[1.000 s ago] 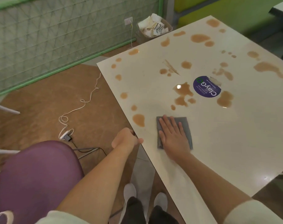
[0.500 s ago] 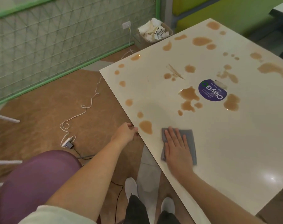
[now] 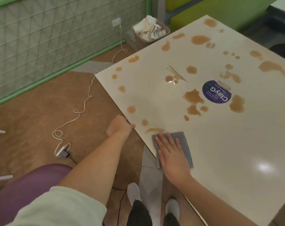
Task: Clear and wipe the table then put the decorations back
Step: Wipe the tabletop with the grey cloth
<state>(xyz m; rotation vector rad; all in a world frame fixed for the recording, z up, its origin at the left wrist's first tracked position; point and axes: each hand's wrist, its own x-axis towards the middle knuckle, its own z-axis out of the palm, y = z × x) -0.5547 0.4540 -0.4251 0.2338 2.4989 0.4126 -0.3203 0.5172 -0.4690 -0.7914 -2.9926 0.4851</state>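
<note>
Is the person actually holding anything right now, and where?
The left hand grips the table by its near edge. The right hand holds nothing; it presses flat on the grey cloth.

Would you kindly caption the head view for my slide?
Right hand presses cloth on stained table; left hand grips its edge.

Cloth (image 3: 180, 144) on table (image 3: 236, 152) near edge, under right hand (image 3: 172, 159); left hand (image 3: 120, 128) on table edge.

grey cloth (image 3: 180, 141), brown-blotched cream table (image 3: 236, 152), purple round sticker (image 3: 217, 93), purple seat (image 3: 24, 190)
</note>
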